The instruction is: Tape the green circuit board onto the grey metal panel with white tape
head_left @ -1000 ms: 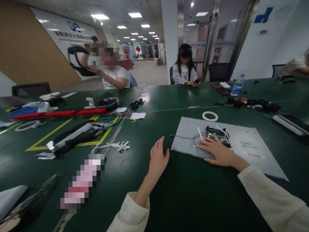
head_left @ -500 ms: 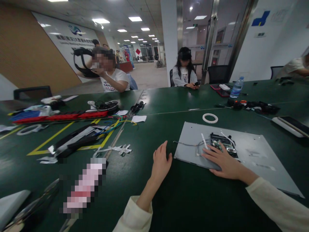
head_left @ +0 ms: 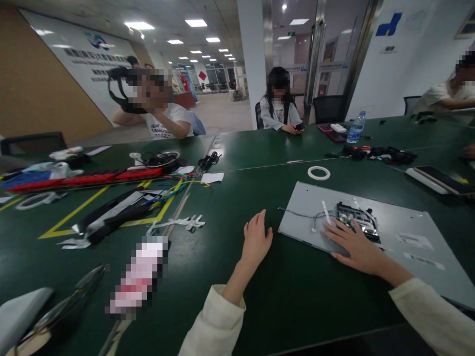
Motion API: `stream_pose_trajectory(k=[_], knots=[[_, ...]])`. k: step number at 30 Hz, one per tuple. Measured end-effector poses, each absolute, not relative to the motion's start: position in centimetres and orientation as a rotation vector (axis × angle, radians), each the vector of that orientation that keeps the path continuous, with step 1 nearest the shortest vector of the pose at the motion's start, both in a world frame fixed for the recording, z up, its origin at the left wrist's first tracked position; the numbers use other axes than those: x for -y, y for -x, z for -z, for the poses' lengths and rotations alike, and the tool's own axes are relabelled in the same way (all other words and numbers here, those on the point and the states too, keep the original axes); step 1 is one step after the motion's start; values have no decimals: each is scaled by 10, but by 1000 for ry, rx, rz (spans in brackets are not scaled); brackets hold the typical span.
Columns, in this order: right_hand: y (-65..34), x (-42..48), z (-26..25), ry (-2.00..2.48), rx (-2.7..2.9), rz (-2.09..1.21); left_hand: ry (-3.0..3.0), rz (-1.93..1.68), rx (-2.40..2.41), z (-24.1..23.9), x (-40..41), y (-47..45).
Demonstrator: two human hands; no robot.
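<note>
From where I stood, the right hand lay with fingers spread, gripping nothing, over the near edge of a grey metal panel at the right of the frame. The left hand, loosely curved and empty, was just beside the panel's left corner (whether it touched the table, I couldn't tell). As for progress, the circuit board sat exposed on the panel, and a thin cable trailed past the left edge, its end joined to nothing; whether the board was fastened, I couldn't see. At lower right the panel seemed close to the table's edge, so room looked tighter there than at lower centre. Beyond the far edge lay a white ring, near but apart.
</note>
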State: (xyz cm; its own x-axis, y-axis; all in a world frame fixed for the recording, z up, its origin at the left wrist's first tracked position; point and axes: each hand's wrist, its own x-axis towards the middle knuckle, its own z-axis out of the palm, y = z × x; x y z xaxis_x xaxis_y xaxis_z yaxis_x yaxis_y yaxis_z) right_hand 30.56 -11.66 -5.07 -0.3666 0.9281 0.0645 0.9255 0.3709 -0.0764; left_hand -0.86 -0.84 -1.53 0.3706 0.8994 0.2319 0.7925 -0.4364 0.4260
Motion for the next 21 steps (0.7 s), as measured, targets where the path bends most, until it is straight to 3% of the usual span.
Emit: stream_pose_trajectory(k=[21], knots=[[-376,89,86,2146,2183,260,-2425,-480,-1420,23,9,11]])
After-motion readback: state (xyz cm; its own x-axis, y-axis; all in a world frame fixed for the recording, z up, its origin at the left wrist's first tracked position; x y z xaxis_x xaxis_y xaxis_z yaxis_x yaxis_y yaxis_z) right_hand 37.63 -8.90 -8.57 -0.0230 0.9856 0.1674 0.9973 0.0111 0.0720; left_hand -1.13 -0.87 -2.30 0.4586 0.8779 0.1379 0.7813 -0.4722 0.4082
